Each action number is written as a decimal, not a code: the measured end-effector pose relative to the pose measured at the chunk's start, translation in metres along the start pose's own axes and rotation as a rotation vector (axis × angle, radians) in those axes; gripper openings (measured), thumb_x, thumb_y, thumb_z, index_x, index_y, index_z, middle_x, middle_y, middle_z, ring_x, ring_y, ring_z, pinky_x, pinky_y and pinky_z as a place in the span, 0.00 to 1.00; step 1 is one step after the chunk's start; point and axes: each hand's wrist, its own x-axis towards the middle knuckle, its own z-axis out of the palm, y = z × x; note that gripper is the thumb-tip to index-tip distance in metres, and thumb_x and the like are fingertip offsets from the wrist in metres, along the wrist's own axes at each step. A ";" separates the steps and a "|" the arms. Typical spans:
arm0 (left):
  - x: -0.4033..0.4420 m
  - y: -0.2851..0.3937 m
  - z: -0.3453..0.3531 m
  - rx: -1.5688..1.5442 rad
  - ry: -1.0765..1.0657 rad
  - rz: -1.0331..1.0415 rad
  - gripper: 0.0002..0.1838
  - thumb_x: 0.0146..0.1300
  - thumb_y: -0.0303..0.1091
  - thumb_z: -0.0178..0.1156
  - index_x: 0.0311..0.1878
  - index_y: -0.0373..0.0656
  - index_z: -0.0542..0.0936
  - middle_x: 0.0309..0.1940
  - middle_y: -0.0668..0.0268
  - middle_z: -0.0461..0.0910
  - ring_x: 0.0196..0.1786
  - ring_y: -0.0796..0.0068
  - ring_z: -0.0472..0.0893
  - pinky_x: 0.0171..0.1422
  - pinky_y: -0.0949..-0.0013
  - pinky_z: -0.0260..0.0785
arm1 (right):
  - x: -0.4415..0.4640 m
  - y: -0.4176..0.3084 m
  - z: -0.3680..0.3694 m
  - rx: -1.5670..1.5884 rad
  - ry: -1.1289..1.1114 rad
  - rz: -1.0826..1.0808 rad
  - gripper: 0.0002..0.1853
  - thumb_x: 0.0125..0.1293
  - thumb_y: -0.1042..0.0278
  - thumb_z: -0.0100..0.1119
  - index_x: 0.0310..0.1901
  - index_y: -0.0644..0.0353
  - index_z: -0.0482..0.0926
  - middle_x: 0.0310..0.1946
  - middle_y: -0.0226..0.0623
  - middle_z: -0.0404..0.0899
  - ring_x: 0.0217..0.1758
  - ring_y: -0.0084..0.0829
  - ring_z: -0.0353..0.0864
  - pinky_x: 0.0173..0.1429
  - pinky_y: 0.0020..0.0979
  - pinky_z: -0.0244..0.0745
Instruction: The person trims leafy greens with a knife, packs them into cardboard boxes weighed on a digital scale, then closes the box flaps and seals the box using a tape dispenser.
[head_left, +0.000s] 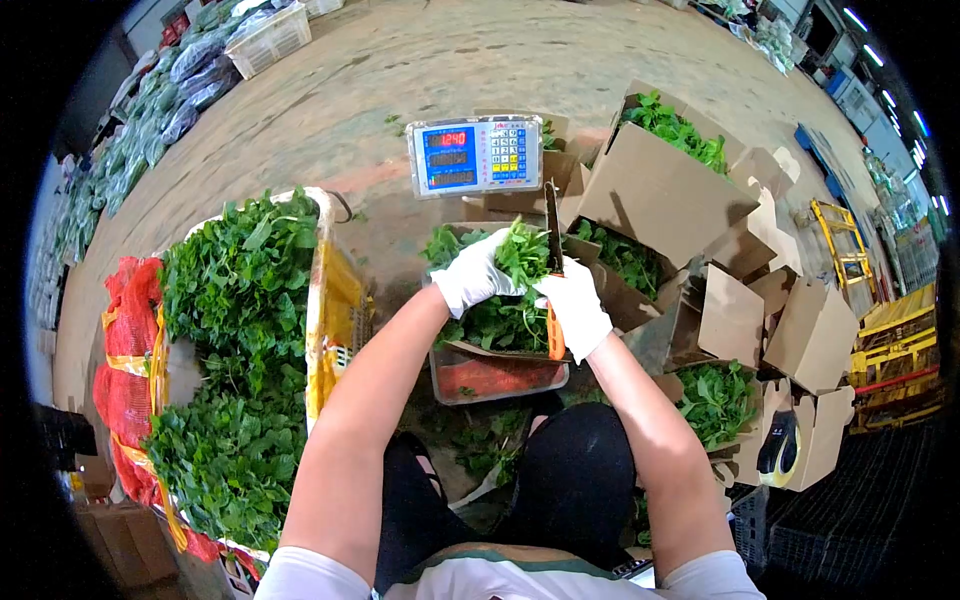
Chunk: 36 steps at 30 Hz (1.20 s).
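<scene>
Some greens (522, 255) sit bunched in the curled left hand (474, 275) over a box (495, 351); the right hand (578, 308) has its fingers wrapped about an orange-handled tool (555, 335) just beside them. A scale display (475, 156) stands beyond, a crate (338, 290) to the left.

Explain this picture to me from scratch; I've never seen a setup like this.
There is no robot here, only a person's two hands. One camera, worn on the head, looks forward and down. The white-gloved left hand holds a bunch of green leafy stems. The white-gloved right hand grips an orange-handled tool, perhaps a knife. Below them, more leafy greens fill an open brown cardboard box. Beyond is a flat scale panel with lit red digits. A yellow plastic crate of greens stands left; larger brown cardboard boxes stand right.
</scene>
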 end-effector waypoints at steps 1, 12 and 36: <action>0.002 -0.004 -0.001 0.000 0.000 0.000 0.32 0.42 0.27 0.70 0.54 0.43 0.71 0.47 0.66 0.77 0.46 0.74 0.76 0.54 0.71 0.67 | -0.002 -0.001 0.002 0.062 0.082 -0.003 0.11 0.54 0.79 0.53 0.41 0.61 0.73 0.30 0.30 0.74 0.28 0.24 0.74 0.30 0.24 0.73; -0.046 0.096 -0.121 -0.556 0.890 -0.192 0.18 0.49 0.31 0.64 0.45 0.40 0.77 0.40 0.66 0.79 0.47 0.72 0.75 0.57 0.61 0.62 | -0.008 -0.016 -0.019 0.192 0.057 0.266 0.16 0.51 0.74 0.58 0.45 0.54 0.76 0.34 0.30 0.72 0.32 0.28 0.72 0.35 0.35 0.73; -0.257 0.161 -0.229 -0.244 1.179 -0.103 0.20 0.51 0.30 0.62 0.50 0.44 0.73 0.40 0.68 0.77 0.42 0.76 0.77 0.50 0.71 0.70 | -0.009 -0.027 0.031 -1.745 -0.520 -0.070 0.12 0.54 0.68 0.47 0.31 0.64 0.79 0.32 0.51 0.79 0.36 0.44 0.80 0.40 0.38 0.74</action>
